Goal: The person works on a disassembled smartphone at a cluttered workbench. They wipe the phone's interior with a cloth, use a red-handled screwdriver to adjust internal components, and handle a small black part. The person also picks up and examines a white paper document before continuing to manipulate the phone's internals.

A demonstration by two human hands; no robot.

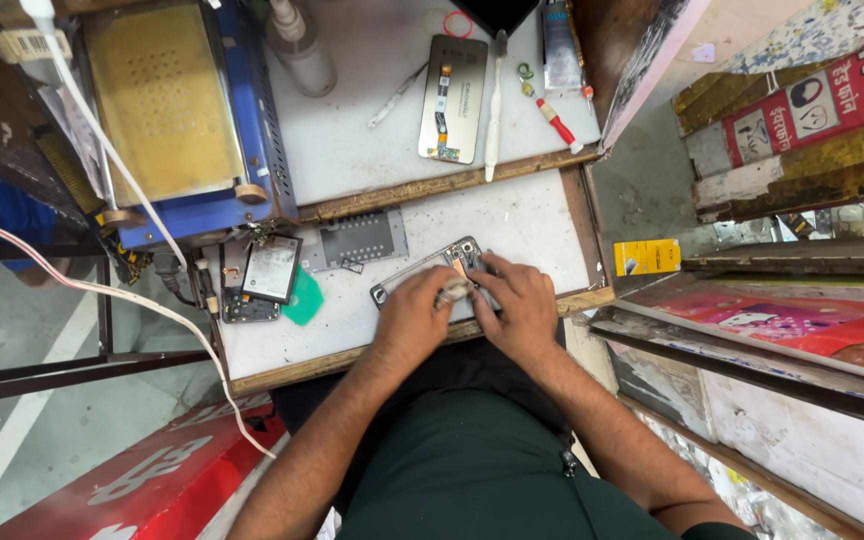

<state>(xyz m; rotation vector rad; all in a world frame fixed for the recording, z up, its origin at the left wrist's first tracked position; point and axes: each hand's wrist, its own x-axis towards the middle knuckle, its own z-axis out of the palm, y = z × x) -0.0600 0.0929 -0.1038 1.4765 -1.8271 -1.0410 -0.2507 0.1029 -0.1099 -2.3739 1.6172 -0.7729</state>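
Observation:
An opened phone frame (430, 266) lies on the white worktop (512, 220) near its front edge. My left hand (414, 312) pinches a small pale wad (453, 291) against the frame's middle. My right hand (517, 305) rests on the frame's right end, fingers bent down over it, hiding that part. Both hands touch each other over the phone.
A grey metal plate (357, 240), a phone battery (272, 268) on a circuit board and a green pick (304, 300) lie to the left. Behind are a blue heating machine (167, 110), a detached screen (453, 98), a white tool (493, 120) and a red screwdriver (556, 122). White cables (102, 290) hang left.

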